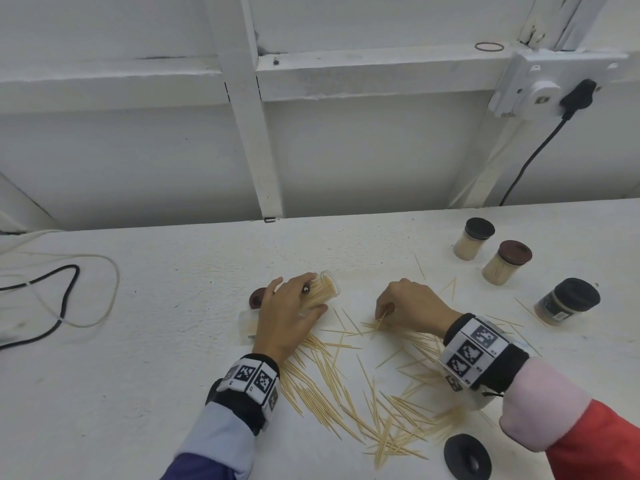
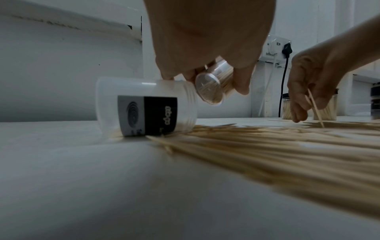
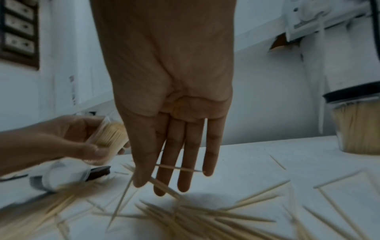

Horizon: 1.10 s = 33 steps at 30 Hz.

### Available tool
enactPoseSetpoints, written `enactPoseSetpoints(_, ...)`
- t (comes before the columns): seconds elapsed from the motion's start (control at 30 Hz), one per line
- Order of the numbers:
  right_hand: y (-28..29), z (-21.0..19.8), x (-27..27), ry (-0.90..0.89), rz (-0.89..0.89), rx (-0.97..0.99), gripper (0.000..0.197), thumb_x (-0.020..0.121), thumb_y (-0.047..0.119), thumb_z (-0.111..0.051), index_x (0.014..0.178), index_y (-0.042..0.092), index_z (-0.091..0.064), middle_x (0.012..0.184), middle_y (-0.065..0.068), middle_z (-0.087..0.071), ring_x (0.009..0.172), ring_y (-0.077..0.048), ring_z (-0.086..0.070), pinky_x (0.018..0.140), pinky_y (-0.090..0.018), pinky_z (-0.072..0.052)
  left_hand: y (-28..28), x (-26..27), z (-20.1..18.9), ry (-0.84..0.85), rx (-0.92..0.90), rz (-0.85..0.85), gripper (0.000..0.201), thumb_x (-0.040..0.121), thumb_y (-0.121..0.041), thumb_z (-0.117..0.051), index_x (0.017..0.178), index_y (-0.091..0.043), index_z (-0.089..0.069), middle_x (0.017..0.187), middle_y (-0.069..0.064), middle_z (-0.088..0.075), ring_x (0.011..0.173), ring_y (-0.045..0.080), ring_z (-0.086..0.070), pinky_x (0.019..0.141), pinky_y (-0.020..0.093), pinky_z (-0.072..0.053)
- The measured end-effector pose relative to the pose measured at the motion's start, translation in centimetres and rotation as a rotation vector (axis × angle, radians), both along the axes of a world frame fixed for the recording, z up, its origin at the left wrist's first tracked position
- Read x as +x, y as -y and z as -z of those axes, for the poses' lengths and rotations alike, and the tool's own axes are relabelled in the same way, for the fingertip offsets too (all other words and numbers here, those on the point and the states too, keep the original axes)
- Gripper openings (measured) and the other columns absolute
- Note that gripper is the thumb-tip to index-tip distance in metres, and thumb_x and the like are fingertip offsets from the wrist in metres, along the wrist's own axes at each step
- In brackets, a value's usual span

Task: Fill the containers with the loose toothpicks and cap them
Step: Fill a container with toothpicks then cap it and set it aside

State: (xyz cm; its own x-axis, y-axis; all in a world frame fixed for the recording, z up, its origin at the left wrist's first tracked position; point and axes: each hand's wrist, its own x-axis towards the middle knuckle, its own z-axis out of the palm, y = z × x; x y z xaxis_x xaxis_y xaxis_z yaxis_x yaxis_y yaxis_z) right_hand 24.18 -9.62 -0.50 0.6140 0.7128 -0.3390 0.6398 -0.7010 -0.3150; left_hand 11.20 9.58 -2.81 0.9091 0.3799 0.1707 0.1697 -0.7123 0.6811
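Toothpicks (image 1: 349, 403) lie scattered near the counter's (image 1: 156, 358) front edge, and with our left hand (image 1: 287, 317) we hold the open, tilted container (image 1: 323, 289), already nearly full, while our right hand (image 1: 408, 303) pinches a few picks just beside it. Tilt the mouth lower and the packed picks could slide back out onto the counter. Our pinch looks loose and the picks sit crossed in our fingers (image 3: 160, 181), so they may jam at the rim or drop.
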Motion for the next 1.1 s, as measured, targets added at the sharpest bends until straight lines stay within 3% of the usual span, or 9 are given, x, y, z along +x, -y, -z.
enactPoseSetpoints(0.17, 0.0, -0.1, 0.9, -0.239, 0.099, 0.245, 0.01, 0.077, 0.01, -0.078, 0.082, 0.018, -0.077, 0.076, 0.007, -0.074, 0.073, -0.005, -0.069, 0.08, -0.031, -0.057, 0.0, 0.1, 0.2, 0.008, 0.002, 0.02, 0.053, 0.086, -0.03, -0.073, 0.133, -0.019, -0.053, 0.132, -0.007, -0.057, 0.097, -0.018, -0.017, 0.11, 0.023, -0.016)
enactPoseSetpoints(0.27, -0.3, -1.2, 1.4, -0.343, 0.145, 0.463, 0.008, 0.077, 0.004, -0.078, 0.082, 0.01, -0.078, 0.069, -0.001, -0.074, 0.067, -0.014, -0.071, 0.075, -0.031, -0.058, -0.1, 0.2, 0.5, 0.011, 0.008, 0.027, 0.052, 0.085, -0.03, -0.073, 0.133, -0.019, -0.054, 0.131, -0.007, -0.058, 0.098, -0.017, -0.018, 0.11, 0.024, -0.017)
enactPoseSetpoints(0.37, -1.0, -2.4, 1.7, -0.335, 0.215, 0.587, 0.006, 0.079, 0.004, -0.077, 0.083, 0.009, -0.077, 0.069, -0.005, -0.073, 0.065, -0.015, -0.069, 0.071, -0.033, -0.057, -0.2, 0.2, 0.7, 0.018, 0.018, 0.044, 0.053, 0.084, -0.03, -0.074, 0.133, -0.02, -0.054, 0.131, -0.006, -0.059, 0.099, -0.012, -0.019, 0.107, 0.02, -0.015)
enactPoseSetpoints(0.5, -2.5, -2.6, 1.7, -0.227, 0.142, 0.543, 0.008, 0.081, 0.009, -0.076, 0.087, 0.013, -0.078, 0.07, 0.001, -0.073, 0.062, -0.014, -0.068, 0.064, -0.024, -0.055, -0.1, 0.3, 1.1, 0.012, 0.022, 0.08, 0.054, 0.084, -0.031, -0.074, 0.133, -0.022, -0.053, 0.129, -0.007, -0.058, 0.103, -0.014, -0.018, 0.107, 0.019, -0.014)
enactPoseSetpoints(0.57, -3.4, -2.6, 1.3, -0.164, 0.067, 0.503, 0.01, 0.082, 0.011, -0.076, 0.091, 0.014, -0.078, 0.075, 0.004, -0.073, 0.06, -0.013, -0.067, 0.062, -0.019, -0.051, -0.2, 0.4, 1.4, 0.003, 0.02, 0.09, 0.055, 0.083, -0.033, -0.075, 0.133, -0.024, -0.053, 0.128, -0.009, -0.058, 0.11, -0.008, -0.024, 0.108, 0.019, -0.014)
enactPoseSetpoints(0.67, -4.6, -3.0, 0.8, -0.101, 0.008, 0.46, 0.013, 0.08, 0.01, -0.077, 0.092, 0.014, -0.077, 0.073, 0.001, -0.073, 0.057, -0.012, -0.065, 0.063, -0.019, -0.051, -0.4, 0.4, 1.9, 0.002, 0.011, 0.104, 0.055, 0.082, -0.036, -0.075, 0.132, -0.024, -0.053, 0.125, -0.011, -0.059, 0.116, 0.003, -0.034, 0.111, 0.023, -0.02)
enactPoseSetpoints(0.87, -5.7, -3.3, 0.7, -0.214, 0.012, 0.495, 0.008, 0.077, 0.004, -0.078, 0.081, 0.006, -0.071, 0.065, -0.002, -0.07, 0.055, -0.012, -0.065, 0.053, -0.015, -0.048, -0.6, 0.5, 2.1, 0.021, 0.008, 0.111, 0.056, 0.082, -0.037, -0.075, 0.132, -0.024, -0.054, 0.119, -0.01, -0.061, 0.108, 0.0, -0.035, 0.11, 0.035, -0.032)
enactPoseSetpoints(1.0, -5.5, -3.6, 1.3, -0.323, 0.054, 0.507, 0.011, 0.074, 0.004, -0.081, 0.082, 0.009, -0.076, 0.072, -0.004, -0.073, 0.057, -0.009, -0.065, 0.058, -0.017, -0.05, -0.6, 0.5, 2.1, 0.024, 0.006, 0.099, 0.057, 0.082, -0.039, -0.075, 0.132, -0.023, -0.054, 0.117, -0.01, -0.06, 0.108, 0.002, -0.037, 0.107, 0.032, -0.034)
enactPoseSetpoints(1.1, -5.2, -3.7, 1.7, -0.39, 0.062, 0.539, 0.02, 0.072, -0.003, -0.079, 0.085, 0.013, -0.077, 0.082, -0.007, -0.075, 0.076, -0.019, -0.072, 0.073, -0.027, -0.059, -0.7, 0.5, 2.0, 0.022, 0.007, 0.085, 0.06, 0.081, -0.04, -0.075, 0.134, -0.021, -0.053, 0.12, -0.009, -0.06, 0.11, 0.003, -0.039, 0.104, 0.028, -0.033)
